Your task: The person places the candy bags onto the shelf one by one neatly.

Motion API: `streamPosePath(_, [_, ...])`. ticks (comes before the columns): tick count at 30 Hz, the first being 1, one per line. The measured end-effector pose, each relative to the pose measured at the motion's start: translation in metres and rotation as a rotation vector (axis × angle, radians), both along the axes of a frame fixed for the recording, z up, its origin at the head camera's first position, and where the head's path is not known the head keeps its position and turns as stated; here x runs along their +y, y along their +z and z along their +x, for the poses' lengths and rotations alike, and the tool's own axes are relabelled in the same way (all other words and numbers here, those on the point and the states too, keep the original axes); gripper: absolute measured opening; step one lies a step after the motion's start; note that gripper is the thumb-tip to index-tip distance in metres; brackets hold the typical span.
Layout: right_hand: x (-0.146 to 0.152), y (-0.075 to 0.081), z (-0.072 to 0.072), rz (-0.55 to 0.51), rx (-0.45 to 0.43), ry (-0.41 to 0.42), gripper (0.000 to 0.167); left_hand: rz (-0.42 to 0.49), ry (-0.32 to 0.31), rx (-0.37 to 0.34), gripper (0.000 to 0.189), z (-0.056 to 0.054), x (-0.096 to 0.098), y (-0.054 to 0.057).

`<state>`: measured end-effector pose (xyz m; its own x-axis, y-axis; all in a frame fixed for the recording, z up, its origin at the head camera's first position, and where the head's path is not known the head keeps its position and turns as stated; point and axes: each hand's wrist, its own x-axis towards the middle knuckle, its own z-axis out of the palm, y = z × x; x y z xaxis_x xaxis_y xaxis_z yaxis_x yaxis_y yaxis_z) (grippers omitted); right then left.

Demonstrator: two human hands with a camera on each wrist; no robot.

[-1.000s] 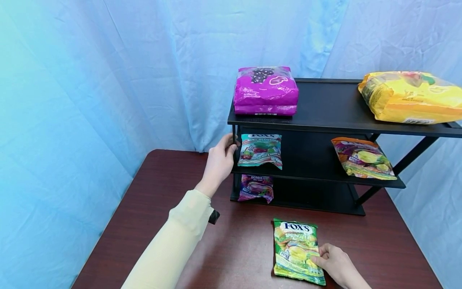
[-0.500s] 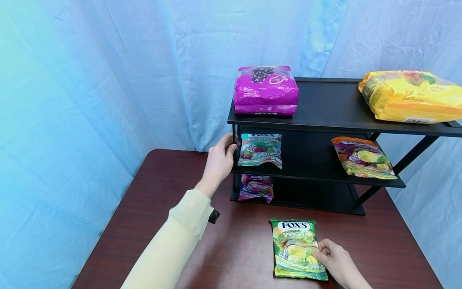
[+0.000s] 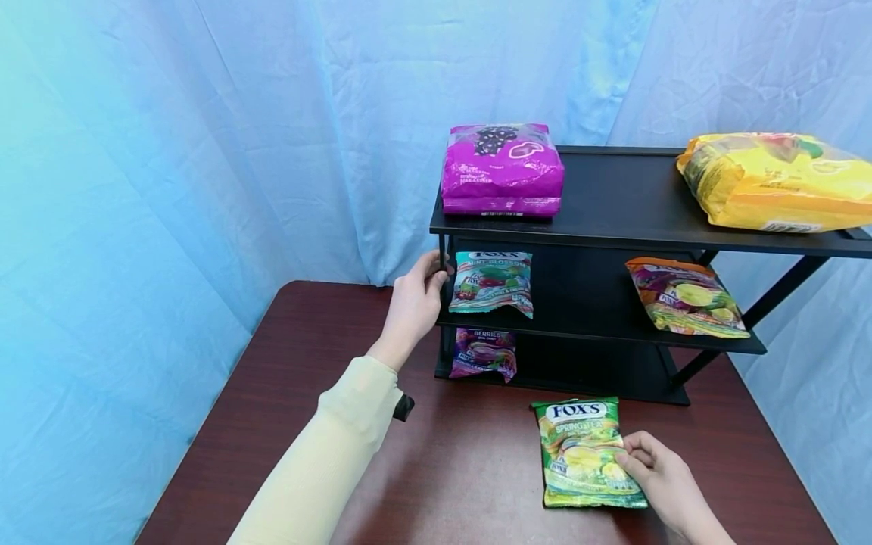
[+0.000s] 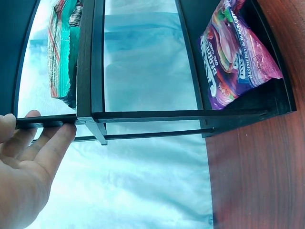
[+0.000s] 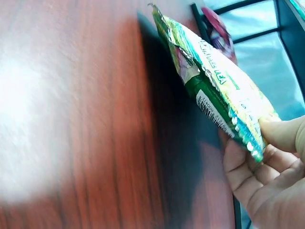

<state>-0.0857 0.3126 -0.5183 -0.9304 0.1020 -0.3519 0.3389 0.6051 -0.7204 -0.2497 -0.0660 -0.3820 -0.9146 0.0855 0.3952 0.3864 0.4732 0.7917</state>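
Observation:
My right hand (image 3: 671,484) pinches the right edge of a green Fox's Spring Tea candy bag (image 3: 584,458), thumb on its printed front. In the right wrist view the candy bag (image 5: 224,81) tilts above the table, casting a dark shadow. At the left end of a black three-tier shelf (image 3: 620,197), my left hand (image 3: 412,303) grips an upright post (image 4: 47,120) between thumb and fingers. Right beside that hand, a teal Mint Blossom bag (image 3: 492,284) leans on the middle tier. A purple Berries bag (image 3: 484,354) is on the bottom tier below it.
A magenta bag (image 3: 502,170) and a yellow bag (image 3: 777,185) lie at opposite ends of the top tier. An orange-topped candy bag (image 3: 688,297) sits at the middle tier's right. The shelf stands on a dark red-brown table (image 3: 286,363) before a pale blue curtain (image 3: 272,136).
My right hand has moved the green candy bag away from me, toward the shelf, and somewhat to the right. The left hand has stayed on the post.

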Motion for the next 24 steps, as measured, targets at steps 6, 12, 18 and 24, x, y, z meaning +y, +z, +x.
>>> streamPosePath(6, [0.021, 0.009, 0.0, -0.037, 0.076, -0.038, 0.029, -0.004, 0.002, -0.008, 0.034, -0.001, 0.0, 0.0])
streamPosePath(12, [0.038, 0.011, -0.001, -0.089, 0.205, -0.087, 0.036, 0.012, -0.017, -0.01, 0.033, -0.002, -0.002, -0.001])
streamPosePath(18, [0.055, 0.007, -0.009, -0.093, 0.346, -0.123, 0.026, 0.027, -0.031, -0.01, 0.032, -0.002, -0.003, 0.0])
streamPosePath(24, [0.068, 0.001, -0.021, -0.138, 0.419, -0.147, 0.016, 0.047, -0.037, -0.019, 0.033, -0.003, -0.003, -0.001])
